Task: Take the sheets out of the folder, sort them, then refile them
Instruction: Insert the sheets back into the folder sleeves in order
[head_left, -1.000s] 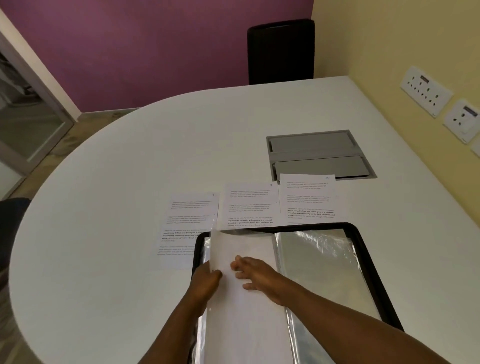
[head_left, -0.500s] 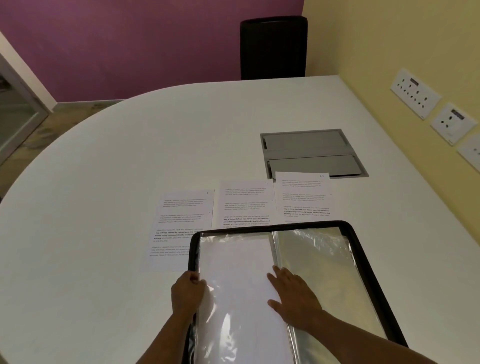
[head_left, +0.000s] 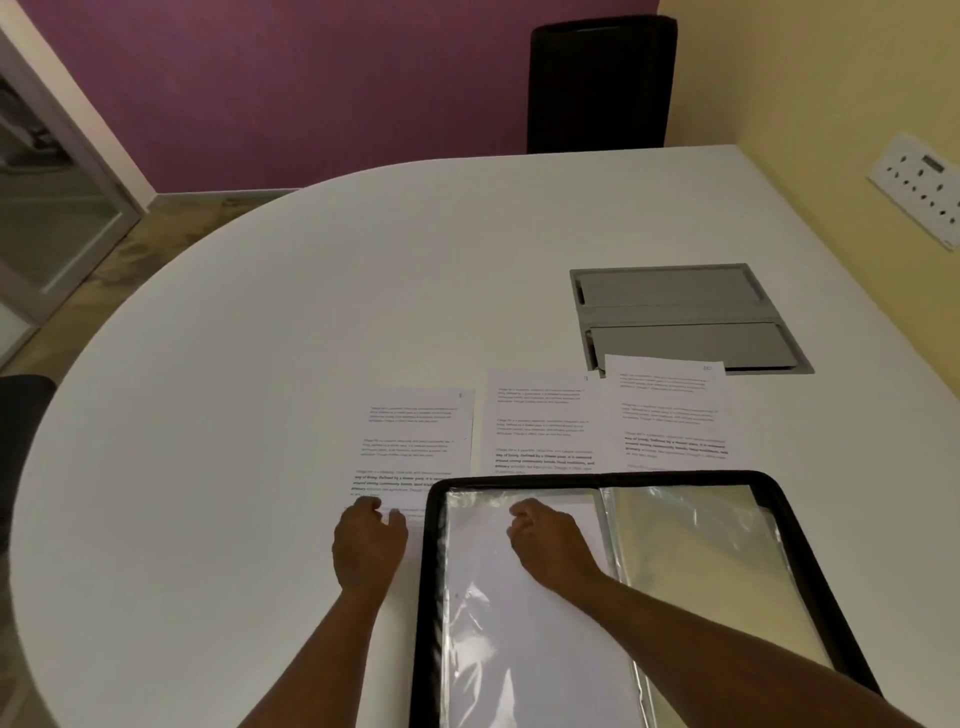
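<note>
An open black-rimmed folder lies at the table's near edge. Its left clear sleeve holds a white sheet, and its right sleeve looks see-through. Beyond the folder, three printed sheets lie in a row: left sheet, middle sheet, right sheet. My left hand rests with its fingertips on the lower part of the left sheet, just outside the folder's rim. With bent fingers, my right hand touches the top of the left sleeve.
The white rounded table has a grey cable hatch behind the right sheet, whose top edge overlaps it. A black chair stands at the far side. Wall sockets are on the yellow wall at right.
My left hand left the folder's left edge and moved out onto the left printed sheet. My right hand slid up the left sleeve toward its top.
</note>
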